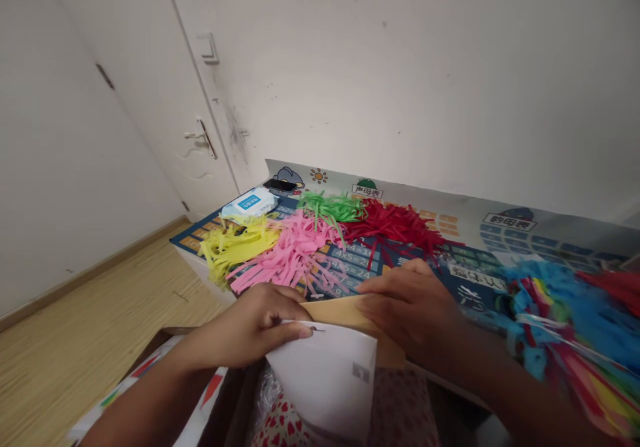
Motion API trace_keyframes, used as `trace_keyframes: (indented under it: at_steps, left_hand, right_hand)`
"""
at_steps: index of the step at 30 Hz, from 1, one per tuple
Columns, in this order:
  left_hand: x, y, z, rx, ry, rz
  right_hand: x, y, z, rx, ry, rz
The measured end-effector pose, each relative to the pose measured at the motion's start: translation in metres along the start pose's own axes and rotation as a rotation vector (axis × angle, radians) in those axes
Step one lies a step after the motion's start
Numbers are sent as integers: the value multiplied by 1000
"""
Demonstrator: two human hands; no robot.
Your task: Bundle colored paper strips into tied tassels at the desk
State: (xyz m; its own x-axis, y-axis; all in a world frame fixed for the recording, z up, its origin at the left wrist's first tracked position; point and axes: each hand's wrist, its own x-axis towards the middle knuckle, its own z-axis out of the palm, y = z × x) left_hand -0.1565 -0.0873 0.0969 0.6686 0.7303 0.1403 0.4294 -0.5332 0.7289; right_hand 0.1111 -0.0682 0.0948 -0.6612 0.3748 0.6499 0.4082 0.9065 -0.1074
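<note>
My left hand [265,327] pinches the top edge of a white paper sheet [325,374], thumb in front. The sheet curves down toward my lap and carries a small grey printed mark on its right side. Behind it stands a stiff yellowish-tan paper piece [345,310], perhaps a folder or envelope. My right hand [407,300] grips that tan piece at its upper right, fingers bent over the top. Just beyond my hands, piles of pink paper strips [297,250] and yellow paper strips [240,244] lie on the table.
Green strips [333,206] and red strips [395,224] lie farther back, near a wipes pack [250,202] and a phone [280,185]. Multicoloured streamers [555,340] lie at right. An open box [170,332] stands low at left. A wall [400,87] backs the table.
</note>
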Motion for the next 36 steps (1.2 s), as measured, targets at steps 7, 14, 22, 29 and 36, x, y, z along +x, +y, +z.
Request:
trace_keyframes:
  at_steps: [7,14,22,29,36]
  left_hand:
    - [3,-4,8,7,16,-71]
    - [23,-4,38,75,78,-36]
    - [31,-4,49,-13,-75,-21]
    - [40,-12,58,-108,-74,-94]
    - [39,-17,74,-222,50,-236]
  right_hand:
    - [-38,10,1,524,324,448]
    - [-57,-35,44,394,379,942]
    - [-61,-35,34,552,460,1021]
    - [-64,-27,31,313,528,882]
    - [-94,-34,36,41,698,919]
